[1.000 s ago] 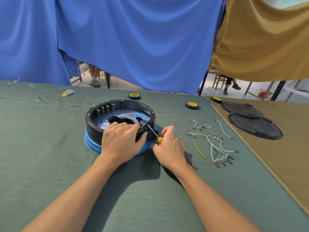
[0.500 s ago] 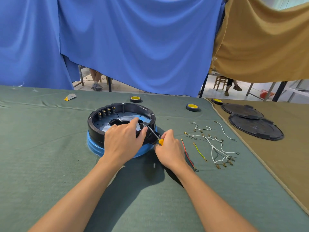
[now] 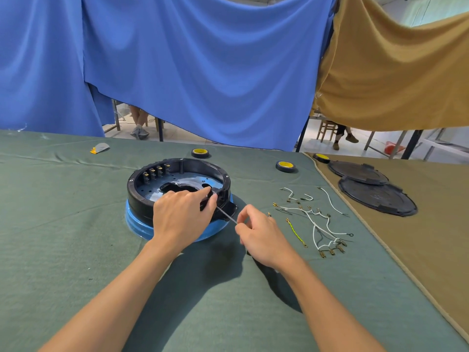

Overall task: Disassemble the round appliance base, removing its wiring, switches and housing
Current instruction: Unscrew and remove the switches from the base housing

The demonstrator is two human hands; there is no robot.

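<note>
A: Where is the round appliance base (image 3: 142, 201) sitting?

B: On the green cloth (image 3: 63, 224) of the table, left of centre. It is a black ring housing on a blue bottom, open at the top, with a row of brass terminals inside its far-left wall.

A: And the hands?

B: The left hand (image 3: 182, 217) lies palm down over the near rim. Its fingers are curled, and thumb and forefinger close on the black rim at its right side. The right hand (image 3: 261, 235) is just right of the base, knuckles up, fingers bent. Thumb and forefinger pinch a thin metal tool (image 3: 226, 215), which slants up and left to the rim, right by the left thumb (its tip is hidden there). Both forearms are bare and come in from the bottom edge.

A: What lies around it?

B: To the right, loose white wires (image 3: 317, 219) with brass terminals lie spread on the cloth, and a green-yellow wire (image 3: 295, 232) is beside the right hand. Two tape rolls (image 3: 286, 165) stand behind the base, and a third sits on the edge of the tan cloth (image 3: 431, 250). Two black round covers (image 3: 377, 196) overlap on that tan cloth. A small grey and yellow object (image 3: 99, 148) lies far left.

A: Any writing?

B: The rolls have yellow labels, but the print is too small to read.
</note>
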